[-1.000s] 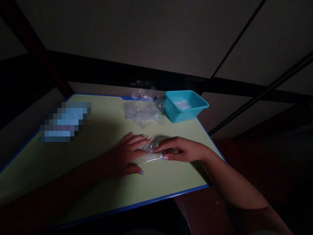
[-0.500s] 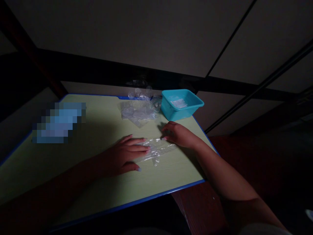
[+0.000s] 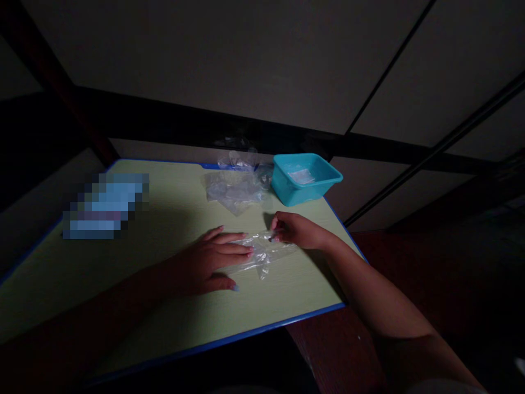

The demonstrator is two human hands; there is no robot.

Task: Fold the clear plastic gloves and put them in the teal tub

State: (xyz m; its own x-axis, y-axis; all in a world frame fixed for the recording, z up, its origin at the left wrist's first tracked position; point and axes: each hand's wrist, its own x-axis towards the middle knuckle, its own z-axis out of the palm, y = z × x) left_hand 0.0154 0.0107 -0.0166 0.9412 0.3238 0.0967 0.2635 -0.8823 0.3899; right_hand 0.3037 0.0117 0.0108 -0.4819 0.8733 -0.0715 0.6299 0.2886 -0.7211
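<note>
A crinkled, clear plastic bag [image 3: 262,254] lies flattened on the table in front of me. My left hand [image 3: 217,257] rests palm down over its left end, fingers stretched out and spread. At the bag's upper right edge, my right hand [image 3: 293,230] has its fingers curled in, with the fingertips low over the plastic. A tiny dark spot shows at those fingertips, too small to name. Whether the right fingers pinch the film or some small thing is hidden.
More crumpled clear plastic bags [image 3: 235,189] lie at the table's far edge. Beside them stands a turquoise plastic basket [image 3: 305,191] holding a whitish packet [image 3: 302,176]. A blurred-out bluish object [image 3: 109,205] lies at the left. The pale table [image 3: 164,328] has a blue edge.
My right hand has come slightly down toward the bag and its fingers have curled in more tightly. My left hand stays in place on the bag. The view has shifted a little.
</note>
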